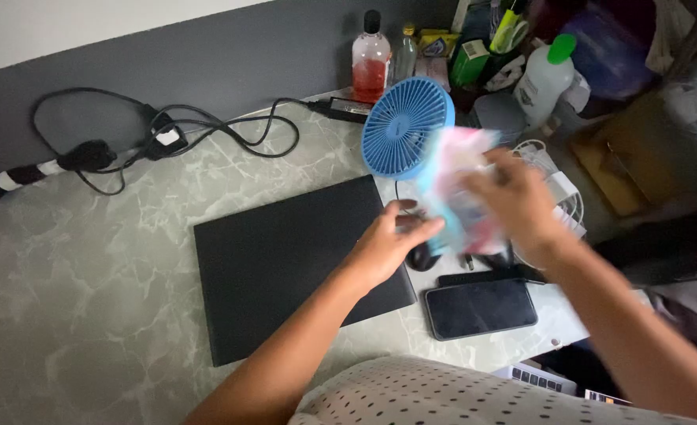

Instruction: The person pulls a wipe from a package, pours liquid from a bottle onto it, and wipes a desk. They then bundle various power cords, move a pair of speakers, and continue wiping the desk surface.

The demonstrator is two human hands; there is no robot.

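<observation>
My right hand (519, 201) grips a soft pink, white and light-blue packet (463, 185), blurred by motion, held up in front of the blue desk fan (406, 127). My left hand (393, 240) reaches to the packet's lower left corner, fingers curled near it; whether it touches is unclear. Both hands hover above the right edge of a closed black laptop (285, 264) and a black computer mouse (422, 256). A dark phone (480, 307) lies flat just below the hands.
Black cables and a power adapter (163, 138) trail along the back of the marble-patterned table (81, 267). Bottles, a red-liquid one (370, 59) and a white green-capped one (545, 79), stand among clutter at the back right. White cables (565, 197) lie right of the fan.
</observation>
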